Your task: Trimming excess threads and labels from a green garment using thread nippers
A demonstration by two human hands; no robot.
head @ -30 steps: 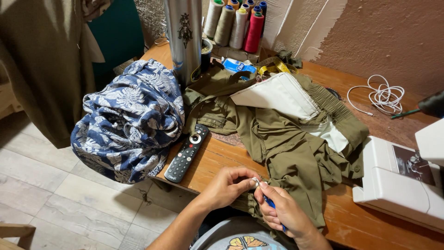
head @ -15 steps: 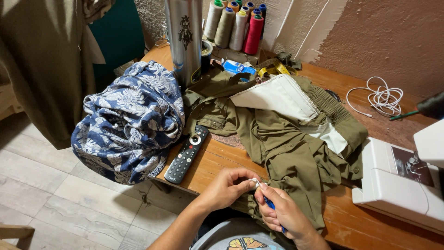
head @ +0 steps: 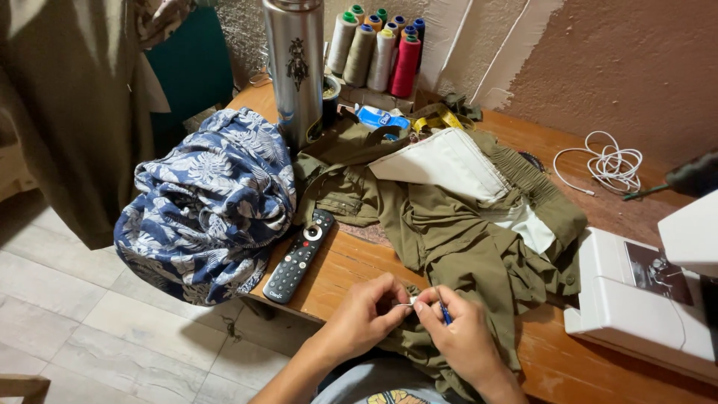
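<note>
**Hands pinch olive fabric at the near edge of the surface**

Left hand [head: 366, 314] and right hand [head: 460, 337] meet fingertip to fingertip just below the remote control [head: 299, 256], at the near edge of the wooden surface [head: 351, 273]. Both are closed in a pinch on a small fold of the olive green garment [head: 449, 232]; the right hand also grips a thin blue tool [head: 445, 314], whose kind is too small to tell. The garment spreads right of the remote, its pale lining turned up. Left of the remote lies a bundled blue floral cloth [head: 206, 202], hanging over the edge. Behind the remote stands a steel flask [head: 295, 67], with thread cones [head: 378, 52] beyond. Far right of the remote sit a white sewing machine [head: 651, 292] and a coiled white cable [head: 609, 164].
</note>
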